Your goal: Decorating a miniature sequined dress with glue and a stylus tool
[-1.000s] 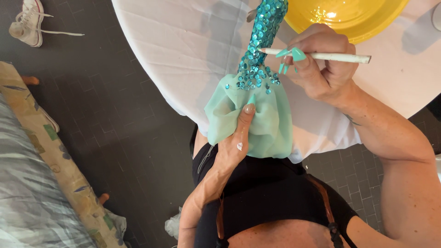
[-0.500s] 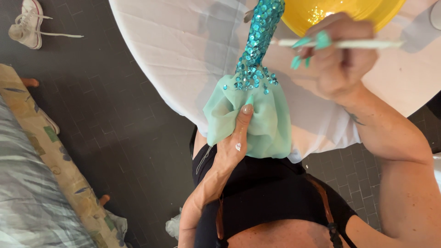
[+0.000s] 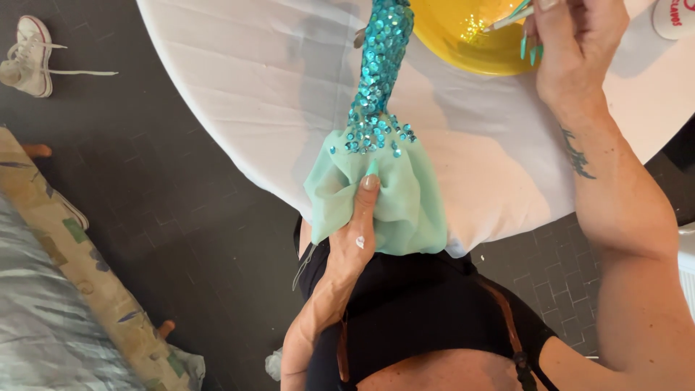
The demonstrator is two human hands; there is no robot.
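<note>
My left hand (image 3: 352,239) grips the lower part of an object wrapped in mint-green fabric (image 3: 405,199), thumb pressed on its front. Its upper neck is covered in turquoise sequins (image 3: 382,61) and tilts up over the white round table (image 3: 268,94). My right hand (image 3: 575,43) is shut on a thin white stick (image 3: 510,18), whose tip reaches into the yellow bowl (image 3: 463,40) at the table's far side. Part of the stick is hidden by my fingers.
A white container (image 3: 673,18) stands at the table's right edge. On the dark tiled floor lie a white sneaker (image 3: 29,54) at the upper left and a patterned cushioned bench edge (image 3: 79,268) at the lower left.
My right hand has lifted away from the sequined neck and carried the stick up and right to the yellow bowl. The left hand keeps its hold on the fabric-wrapped object.
</note>
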